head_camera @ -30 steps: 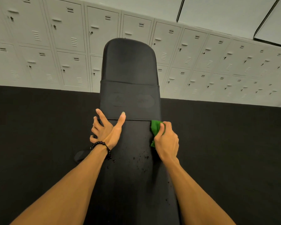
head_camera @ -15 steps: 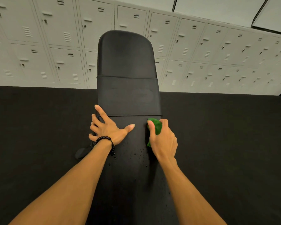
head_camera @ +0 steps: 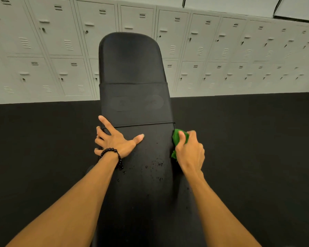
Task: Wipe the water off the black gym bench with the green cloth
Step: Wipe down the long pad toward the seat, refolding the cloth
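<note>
Worktop: a black padded gym bench (head_camera: 134, 72) is seen lengthwise from above; a wide black band (head_camera: 135, 104) is wrapped across it just beyond the hands.
Water: scattered droplets (head_camera: 156, 165) are seen on the pad between the two forearms, nearer the right wrist; a few more lie toward the near end of the worktop.
Left hand (head_camera: 117, 142): laid flat on the left part of the pad, fingers spread and straight, thumb stretched toward the middle; nothing is held. The outer fingers reach over the left edge.
Bracelet: a string of black beads (head_camera: 112, 155) is worn on the left wrist.
Right hand (head_camera: 190, 151): curled round the green cloth (head_camera: 177, 139), which is bunched under the palm and thumb.
Cloth position: pressed at the right edge of the worktop, just below the band's near hem; green folds show beyond the fingers and beneath the thumb.
Floor (head_camera: 248, 148): dark matting is seen on both sides of the worktop.
Background: rows of pale metal lockers (head_camera: 212, 50) are ranged along the far wall.
</note>
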Tool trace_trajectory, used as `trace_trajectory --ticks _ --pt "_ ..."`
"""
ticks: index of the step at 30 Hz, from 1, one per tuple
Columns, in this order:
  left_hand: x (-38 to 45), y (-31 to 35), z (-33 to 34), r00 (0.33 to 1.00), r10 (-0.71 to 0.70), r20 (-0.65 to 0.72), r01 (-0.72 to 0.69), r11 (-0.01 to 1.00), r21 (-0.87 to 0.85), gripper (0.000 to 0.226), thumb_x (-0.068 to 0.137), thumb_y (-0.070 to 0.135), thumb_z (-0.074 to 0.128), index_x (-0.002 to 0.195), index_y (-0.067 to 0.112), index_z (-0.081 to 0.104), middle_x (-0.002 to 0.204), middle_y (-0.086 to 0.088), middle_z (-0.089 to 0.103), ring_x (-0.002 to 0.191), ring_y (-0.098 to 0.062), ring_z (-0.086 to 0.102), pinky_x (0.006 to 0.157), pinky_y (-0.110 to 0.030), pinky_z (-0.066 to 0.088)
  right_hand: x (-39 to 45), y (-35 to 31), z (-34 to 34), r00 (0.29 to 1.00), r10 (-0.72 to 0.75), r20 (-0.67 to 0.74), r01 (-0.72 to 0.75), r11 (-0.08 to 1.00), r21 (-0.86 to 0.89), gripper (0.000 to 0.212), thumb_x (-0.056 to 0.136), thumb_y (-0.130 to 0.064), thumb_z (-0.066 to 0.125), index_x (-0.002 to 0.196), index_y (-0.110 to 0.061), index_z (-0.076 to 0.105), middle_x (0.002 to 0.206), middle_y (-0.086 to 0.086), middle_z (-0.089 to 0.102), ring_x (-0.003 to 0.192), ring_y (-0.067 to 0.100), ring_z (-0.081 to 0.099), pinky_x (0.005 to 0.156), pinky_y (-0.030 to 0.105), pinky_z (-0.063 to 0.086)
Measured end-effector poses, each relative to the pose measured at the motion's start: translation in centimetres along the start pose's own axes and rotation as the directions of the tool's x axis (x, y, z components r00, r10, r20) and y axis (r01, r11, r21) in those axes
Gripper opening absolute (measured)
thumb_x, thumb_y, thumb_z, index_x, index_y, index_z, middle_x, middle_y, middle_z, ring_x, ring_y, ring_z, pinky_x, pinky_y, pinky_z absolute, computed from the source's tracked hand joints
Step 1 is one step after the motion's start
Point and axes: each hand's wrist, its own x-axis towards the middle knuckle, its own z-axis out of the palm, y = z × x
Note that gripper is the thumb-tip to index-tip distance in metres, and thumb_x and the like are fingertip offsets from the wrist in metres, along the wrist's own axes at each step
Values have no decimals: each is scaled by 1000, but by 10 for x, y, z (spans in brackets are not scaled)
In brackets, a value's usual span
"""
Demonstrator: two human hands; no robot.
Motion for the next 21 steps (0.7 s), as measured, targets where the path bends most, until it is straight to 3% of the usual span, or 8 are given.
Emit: trace_trajectory --ticks 5,7,10,13,16,18,21 --pt "2 2 -1 1000 -21 13 21 1000 17 150 56 81 71 138 32 -45 161 -14 -11 144 -43 8 109 -65 20 -20 -21 12 985 -117 126 123 992 -37 26 103 -47 39 97 -23 44 72 -7 53 63 22 49 60 36 41" --pt "2 2 -1 1000 -17 16 17 1000 19 150 56 81 71 138 31 -45 161 -14 -11 143 -43 8 109 -64 20 -36 -9 9 981 -170 94 174 984 -40 27 102 -48 41 94 -23 45 71 -8 56 62 24 57 57 36 45" --pt "3 3 -1 999 -22 24 22 999 25 150 57 82 70 138 31 -45 160 -13 -11 143 -42 9 109 -63 22 -12 -3 4 993 -114 -31 113 993 -12 27 102 -44 45 97 -18 50 70 -7 53 65 27 63 54 31 35" --pt "2 3 -1 999 -30 28 28 999 38 150 57 81 70 137 31 -46 160 -13 -10 142 -43 10 109 -62 22 10 -31 9 995 -96 22 97 995 -34 31 102 -50 40 100 -19 46 77 -4 55 74 31 64 58 34 34" --pt "4 2 -2 999 -23 34 22 999 32 150 57 82 70 138 30 -45 159 -15 -9 141 -44 11 111 -60 23 -21 -40 26 943 -316 108 326 940 -97 39 99 -59 39 101 -21 47 87 1 65 73 34 64 56 37 41" --pt "4 1 -2 999 -16 46 14 999 32 149 57 82 69 138 29 -45 159 -17 -9 140 -45 12 112 -58 23 -48 -21 26 880 -460 114 472 873 -122 38 99 -59 43 97 -22 51 80 -3 63 62 26 63 46 33 45" --pt "4 1 -3 999 -12 50 10 999 39 148 59 83 67 138 29 -46 159 -16 -10 140 -44 12 111 -56 24 -29 8 14 933 -357 -39 353 931 -97 34 100 -53 46 92 -21 53 74 -4 59 56 20 59 44 32 46"
